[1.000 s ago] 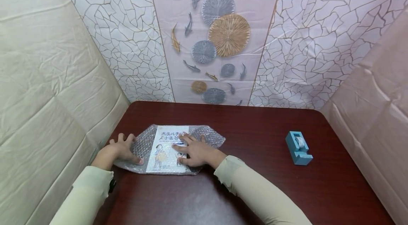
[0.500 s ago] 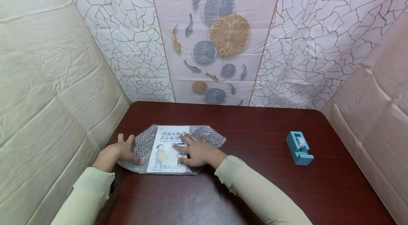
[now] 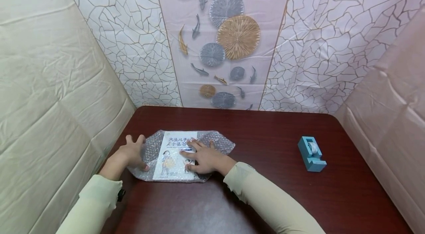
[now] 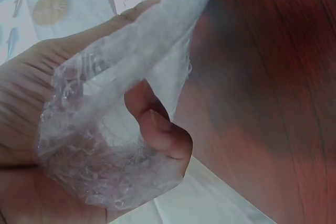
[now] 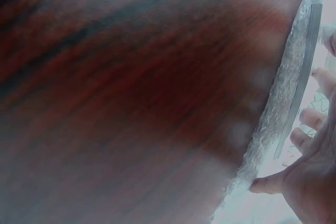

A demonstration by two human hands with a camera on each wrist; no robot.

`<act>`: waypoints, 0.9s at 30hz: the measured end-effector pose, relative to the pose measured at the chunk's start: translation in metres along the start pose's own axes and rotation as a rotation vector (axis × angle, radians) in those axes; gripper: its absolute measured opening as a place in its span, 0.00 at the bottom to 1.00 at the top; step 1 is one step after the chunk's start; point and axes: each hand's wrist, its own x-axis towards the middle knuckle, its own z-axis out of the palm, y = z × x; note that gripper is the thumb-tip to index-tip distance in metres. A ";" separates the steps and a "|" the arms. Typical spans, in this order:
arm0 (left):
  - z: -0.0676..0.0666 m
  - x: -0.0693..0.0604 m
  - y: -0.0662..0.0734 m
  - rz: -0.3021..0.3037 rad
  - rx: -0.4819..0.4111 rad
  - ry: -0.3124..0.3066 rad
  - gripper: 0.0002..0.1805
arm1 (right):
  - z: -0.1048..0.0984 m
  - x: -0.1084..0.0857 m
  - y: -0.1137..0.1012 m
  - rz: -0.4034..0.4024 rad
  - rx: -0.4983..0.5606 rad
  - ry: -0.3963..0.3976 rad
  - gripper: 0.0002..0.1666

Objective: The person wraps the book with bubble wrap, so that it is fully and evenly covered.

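Note:
A picture book (image 3: 174, 156) with a white cover lies on the table in bubble wrap (image 3: 151, 149) that reaches out past both its sides. Glints on the cover suggest a clear layer over it. At the wrap's left end, my left hand (image 3: 131, 153) holds the film, its thumb low near the book. The left wrist view shows bubble wrap (image 4: 105, 166) bunched up in the palm between thumb and curled fingers (image 4: 165, 135). With fingers spread, my right hand (image 3: 206, 158) rests on the right part of the book. The right wrist view shows the book's edge (image 5: 302, 82) beside the wrap.
A blue tape dispenser (image 3: 312, 154) with a roll of clear tape stands on the right part of the dark red table (image 3: 262, 175). Patterned sheeting (image 3: 225, 42) hangs behind, and pale fabric walls (image 3: 49, 97) border both sides.
My left hand has shifted to the right, bringing the wrap's left end in toward the book. The right hand stays in place on the book.

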 end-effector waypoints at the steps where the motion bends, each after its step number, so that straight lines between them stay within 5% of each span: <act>1: -0.001 0.000 0.002 -0.005 -0.003 -0.001 0.59 | 0.000 0.000 0.000 -0.002 0.003 0.000 0.41; 9: 0.000 0.002 0.006 -0.008 -0.080 0.006 0.57 | 0.001 0.000 0.001 -0.004 0.001 0.001 0.41; 10: 0.013 0.018 -0.010 0.021 -0.095 0.021 0.57 | 0.000 0.000 0.001 -0.005 0.001 0.000 0.41; 14: 0.014 0.020 -0.010 0.030 -0.163 0.006 0.57 | -0.001 -0.001 0.001 -0.003 0.000 -0.002 0.41; 16: 0.011 0.015 -0.007 0.054 -0.196 0.004 0.54 | 0.000 0.000 0.002 0.000 -0.003 -0.002 0.41; 17: -0.002 -0.002 0.011 0.035 -0.211 -0.010 0.53 | 0.001 0.000 0.002 0.002 -0.004 -0.001 0.41; 18: -0.004 -0.004 0.013 0.051 -0.224 -0.006 0.51 | 0.001 0.000 0.002 0.003 -0.003 -0.001 0.41; 27: -0.007 -0.009 0.026 0.157 -0.260 0.011 0.41 | 0.002 0.001 0.001 0.003 -0.008 0.002 0.41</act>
